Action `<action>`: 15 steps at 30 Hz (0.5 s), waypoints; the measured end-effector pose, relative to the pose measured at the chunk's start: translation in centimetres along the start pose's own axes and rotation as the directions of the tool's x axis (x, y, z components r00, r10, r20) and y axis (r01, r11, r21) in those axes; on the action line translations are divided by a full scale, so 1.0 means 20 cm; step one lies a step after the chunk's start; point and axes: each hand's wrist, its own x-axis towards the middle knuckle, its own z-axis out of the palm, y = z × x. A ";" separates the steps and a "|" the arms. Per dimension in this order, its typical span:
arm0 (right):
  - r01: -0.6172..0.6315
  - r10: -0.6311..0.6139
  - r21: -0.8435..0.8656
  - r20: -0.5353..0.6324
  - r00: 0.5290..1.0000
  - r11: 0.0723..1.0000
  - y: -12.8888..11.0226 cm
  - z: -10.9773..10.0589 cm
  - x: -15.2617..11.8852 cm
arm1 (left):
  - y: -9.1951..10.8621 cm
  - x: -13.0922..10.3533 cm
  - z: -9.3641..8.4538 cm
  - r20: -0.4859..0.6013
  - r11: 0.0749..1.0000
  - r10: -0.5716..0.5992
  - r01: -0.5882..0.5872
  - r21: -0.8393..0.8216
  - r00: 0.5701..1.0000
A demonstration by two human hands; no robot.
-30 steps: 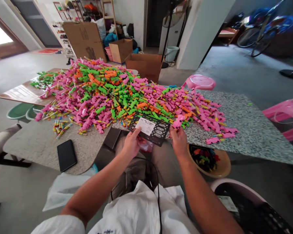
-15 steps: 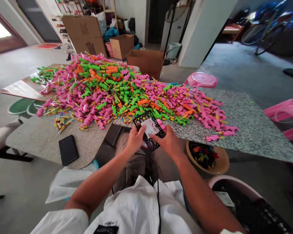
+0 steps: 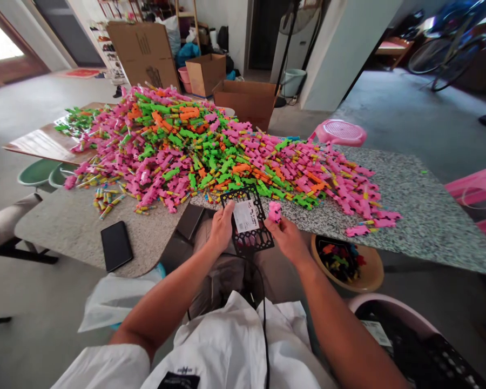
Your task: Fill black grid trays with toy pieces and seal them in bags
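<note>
My left hand [image 3: 222, 227] is closed on the left edge of a black perforated plastic tray [image 3: 263, 241] that carries a white printed label [image 3: 245, 216]. In my right hand [image 3: 287, 237], thumb and fingers pinch a small pink plastic toy piece [image 3: 274, 211] with dark spots. That hand is close to the right edge of the tray; whether it touches the edge I cannot tell. Both hands are in front of me, at the near edge of the stone-topped table. Beyond them lies a large heap of pink, green and orange toy pieces [image 3: 222, 156] with yellow-and-blue ends.
A black phone-like device [image 3: 116, 246] lies on the left part of the speckled table [image 3: 421, 216]. Below the right edge are a tan basin [image 3: 375, 270] of coloured pieces and a pink tub [image 3: 405, 303] of black trays. A pink stool [image 3: 342, 132] and cardboard boxes [image 3: 247, 102] stand behind.
The tray has turned more upright, showing more of its label. My right hand has come off the tray face towards the right, with the pink piece now raised in its fingers.
</note>
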 end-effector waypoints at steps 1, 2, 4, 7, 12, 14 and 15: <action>-0.004 0.004 -0.011 -0.005 1.000 1.000 -0.01 0.00 0.01 | 0.01 0.00 0.00 0.027 1.000 -0.005 0.004 0.028 1.000; -0.015 0.014 -0.036 -0.024 1.000 0.999 -0.03 0.00 0.03 | 0.01 0.00 -0.01 0.057 0.999 -0.012 0.009 0.051 0.998; -0.054 0.043 -0.115 -0.096 0.994 0.992 -0.06 0.02 0.06 | 0.02 -0.01 0.00 0.110 0.996 -0.028 0.019 0.086 0.994; -0.122 0.077 -0.198 -0.222 0.972 0.973 -0.11 0.07 0.08 | 0.02 -0.03 0.01 0.161 0.991 -0.023 0.002 0.132 0.987; -0.050 0.037 -0.060 -0.203 0.978 0.997 -0.08 0.12 0.09 | 0.02 -0.05 -0.05 0.229 0.974 0.000 -0.053 0.222 0.973; -0.025 0.032 0.043 -0.173 0.984 0.999 -0.02 0.11 0.09 | 0.04 -0.03 -0.10 0.259 0.921 0.082 -0.172 0.349 0.963; -0.030 0.047 0.102 -0.169 0.984 0.994 0.02 0.10 0.10 | 0.05 -0.02 -0.14 0.289 0.863 0.153 -0.270 0.427 0.945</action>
